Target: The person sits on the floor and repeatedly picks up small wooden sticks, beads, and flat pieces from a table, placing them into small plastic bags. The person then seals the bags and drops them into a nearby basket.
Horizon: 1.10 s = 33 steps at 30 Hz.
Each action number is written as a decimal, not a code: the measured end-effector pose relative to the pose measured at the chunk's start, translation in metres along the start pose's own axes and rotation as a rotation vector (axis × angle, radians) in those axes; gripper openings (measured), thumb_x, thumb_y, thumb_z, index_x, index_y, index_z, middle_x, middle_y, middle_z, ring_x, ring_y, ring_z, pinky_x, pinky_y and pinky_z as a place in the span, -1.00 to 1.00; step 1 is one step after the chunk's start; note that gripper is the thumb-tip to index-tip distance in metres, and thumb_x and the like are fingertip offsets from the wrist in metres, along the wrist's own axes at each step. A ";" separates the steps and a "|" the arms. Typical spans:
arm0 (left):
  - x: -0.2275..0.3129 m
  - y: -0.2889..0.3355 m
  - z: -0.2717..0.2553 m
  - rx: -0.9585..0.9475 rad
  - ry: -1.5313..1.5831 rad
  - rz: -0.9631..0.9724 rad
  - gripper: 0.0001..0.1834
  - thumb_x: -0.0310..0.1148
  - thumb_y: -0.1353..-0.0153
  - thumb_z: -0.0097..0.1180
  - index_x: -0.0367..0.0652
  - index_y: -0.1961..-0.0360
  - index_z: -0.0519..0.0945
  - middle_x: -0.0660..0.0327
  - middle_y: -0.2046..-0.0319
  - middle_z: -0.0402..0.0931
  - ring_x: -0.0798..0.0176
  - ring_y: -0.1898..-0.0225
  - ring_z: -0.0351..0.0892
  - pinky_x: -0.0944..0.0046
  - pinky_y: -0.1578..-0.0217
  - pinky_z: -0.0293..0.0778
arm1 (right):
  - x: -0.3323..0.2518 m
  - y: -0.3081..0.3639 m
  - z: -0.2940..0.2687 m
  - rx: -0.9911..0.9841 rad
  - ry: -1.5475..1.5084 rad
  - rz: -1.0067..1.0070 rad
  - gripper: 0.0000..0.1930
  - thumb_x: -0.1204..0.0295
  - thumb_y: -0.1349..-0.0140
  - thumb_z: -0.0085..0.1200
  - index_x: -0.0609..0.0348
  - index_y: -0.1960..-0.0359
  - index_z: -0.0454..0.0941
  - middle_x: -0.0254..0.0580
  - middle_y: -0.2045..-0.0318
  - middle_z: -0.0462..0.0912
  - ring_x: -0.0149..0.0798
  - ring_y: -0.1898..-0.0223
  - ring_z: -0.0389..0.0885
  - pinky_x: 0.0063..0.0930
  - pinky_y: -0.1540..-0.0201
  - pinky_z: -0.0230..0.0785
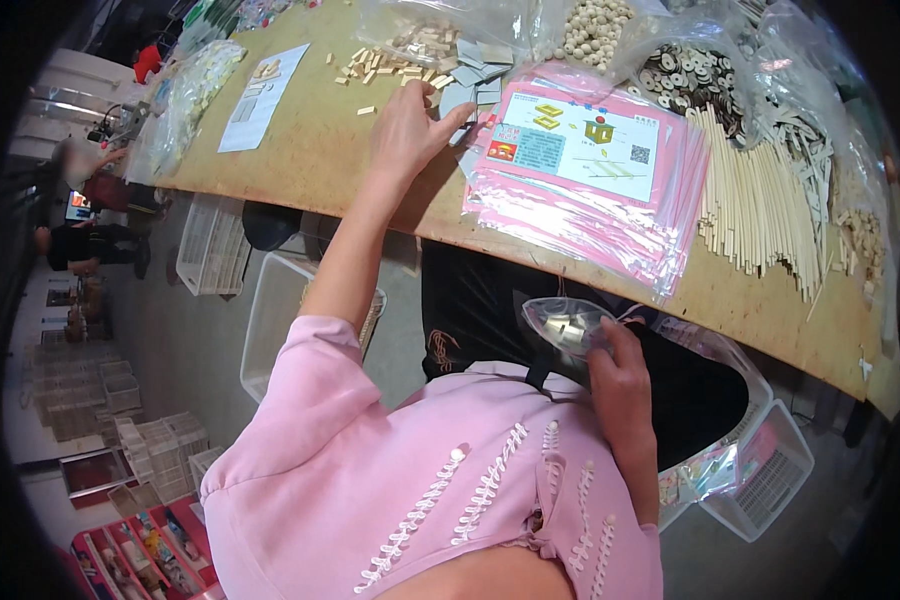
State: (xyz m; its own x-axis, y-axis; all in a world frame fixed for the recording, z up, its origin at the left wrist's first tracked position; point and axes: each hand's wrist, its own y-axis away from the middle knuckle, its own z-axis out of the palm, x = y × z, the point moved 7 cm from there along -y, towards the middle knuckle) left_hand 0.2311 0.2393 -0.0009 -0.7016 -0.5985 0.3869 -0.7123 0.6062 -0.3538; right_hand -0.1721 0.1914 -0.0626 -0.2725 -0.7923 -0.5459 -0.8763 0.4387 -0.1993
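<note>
My left hand (408,130) is over the table at its near edge, thumb spread away from the fingers. Its thumb tip is beside a heap of thin grey flat pieces (482,68), and its fingertips lie close to a scatter of small wooden blocks (395,62). I see nothing held in it, though the fingers are partly hidden. Low in front of my lap, my right hand (620,375) grips the rim of a clear plastic bag (567,325). A few small pale pieces lie inside the bag.
Right of my left hand lies a stack of pink printed sheets in clear sleeves (575,215). Beyond are wooden beads (592,32), small discs (685,75) and thin wooden sticks (755,210). A printed sheet (262,100) lies left. White crates (280,300) stand below the table.
</note>
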 end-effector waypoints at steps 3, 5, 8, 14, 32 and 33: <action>-0.007 -0.016 0.019 -0.190 -0.103 -0.112 -0.18 0.27 0.01 0.42 -0.38 0.10 0.68 -0.15 0.18 0.74 -0.16 0.10 0.74 -0.04 0.04 0.61 | 0.003 0.003 0.002 0.004 0.000 0.012 -0.97 0.66 -0.16 0.15 0.33 0.36 0.59 0.13 -0.19 0.60 0.18 -0.21 0.61 -0.06 -0.21 0.54; -0.019 -0.020 0.021 -0.215 -0.055 -0.124 -0.20 0.26 0.00 0.40 -0.37 0.12 0.69 -0.15 0.20 0.74 -0.16 0.12 0.75 -0.04 0.04 0.61 | 0.003 0.004 0.002 0.010 -0.002 0.008 -0.98 0.66 -0.17 0.14 0.32 0.37 0.58 0.14 -0.18 0.60 0.19 -0.20 0.61 -0.06 -0.21 0.54; -0.032 -0.022 0.024 -0.244 0.034 -0.168 -0.28 0.13 -0.01 0.45 -0.35 0.05 0.70 -0.08 0.21 0.76 -0.04 0.15 0.77 0.07 0.05 0.63 | 0.003 0.005 -0.001 0.007 0.007 0.018 -0.98 0.65 -0.18 0.12 0.33 0.37 0.58 0.15 -0.18 0.60 0.20 -0.19 0.61 -0.06 -0.21 0.55; -0.070 -0.026 0.028 -0.234 0.220 -0.195 -0.38 -0.06 -0.04 0.52 -0.31 -0.01 0.71 0.02 0.20 0.78 0.19 0.18 0.79 0.20 0.11 0.64 | 0.004 0.008 0.008 -0.017 0.006 -0.009 -0.97 0.66 -0.19 0.11 0.34 0.34 0.57 0.18 -0.16 0.61 0.21 -0.16 0.63 -0.06 -0.18 0.56; -0.078 0.019 0.030 -0.416 1.493 -0.519 -0.68 -0.35 -0.48 0.23 -0.24 -0.17 0.62 0.37 0.36 0.60 0.51 0.37 0.51 0.50 0.41 0.42 | -0.007 0.001 0.007 -0.008 0.022 -0.026 -0.96 0.66 -0.17 0.12 0.33 0.35 0.57 0.13 -0.13 0.63 0.19 -0.13 0.65 -0.04 -0.18 0.55; -0.074 0.022 0.029 -0.395 1.491 -0.533 -0.70 -0.36 -0.46 0.26 -0.25 -0.13 0.64 0.36 0.37 0.60 0.51 0.39 0.50 0.50 0.42 0.42 | -0.007 0.001 0.007 -0.005 0.022 -0.029 -0.96 0.66 -0.17 0.12 0.33 0.35 0.58 0.13 -0.13 0.63 0.19 -0.13 0.65 -0.04 -0.18 0.55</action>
State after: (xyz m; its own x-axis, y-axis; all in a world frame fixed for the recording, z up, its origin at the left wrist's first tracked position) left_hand 0.2669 0.2819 -0.0622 0.4177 0.0936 0.9038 -0.6389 0.7375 0.2189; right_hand -0.1681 0.2001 -0.0645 -0.2554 -0.8137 -0.5221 -0.8860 0.4132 -0.2105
